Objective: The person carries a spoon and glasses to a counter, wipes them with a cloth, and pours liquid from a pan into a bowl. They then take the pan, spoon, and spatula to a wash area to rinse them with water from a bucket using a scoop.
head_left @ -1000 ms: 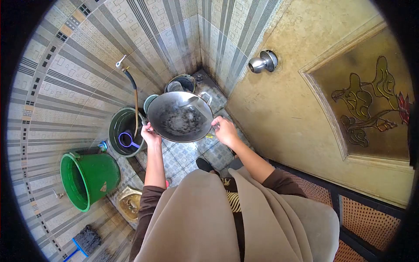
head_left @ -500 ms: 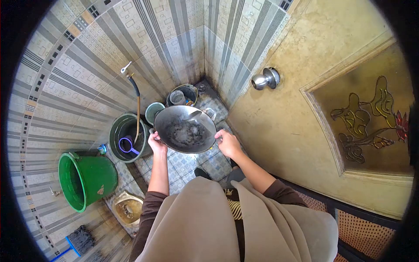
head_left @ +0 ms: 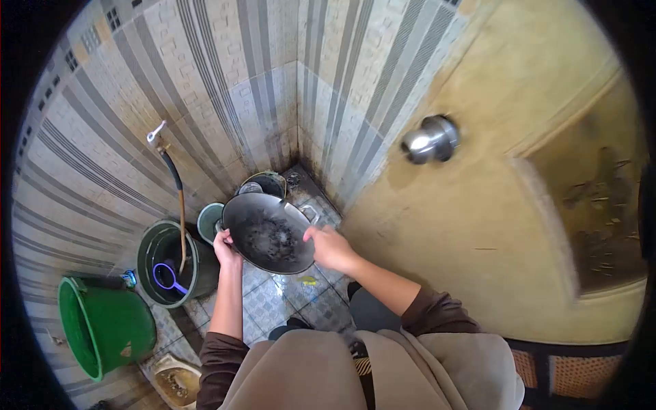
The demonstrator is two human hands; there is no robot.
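Note:
A dark round wok (head_left: pixel 266 232) with blackened residue inside hangs over the tiled floor, tilted a little. My left hand (head_left: pixel 226 247) grips its left rim near the handle. On the right side, my right hand (head_left: pixel 331 248) is closed at the wok's rim, just below the right metal handle; its fingertips are partly blurred, and whether they grip the rim or something thin is unclear.
Left of the wok stand a green bucket (head_left: pixel 116 328), a grey-green tub (head_left: pixel 196 258) with a purple dipper (head_left: pixel 162 276), and a small pail (head_left: pixel 208 222). A tap (head_left: pixel 156 133) with a hose is on the wall. A door with a round knob (head_left: pixel 430 140) is at right.
The view has shifted, so the wok and both hands appear lower and further left. My right hand has moved inward against the wok's right rim, and the utensil seen in the wok before no longer shows clearly.

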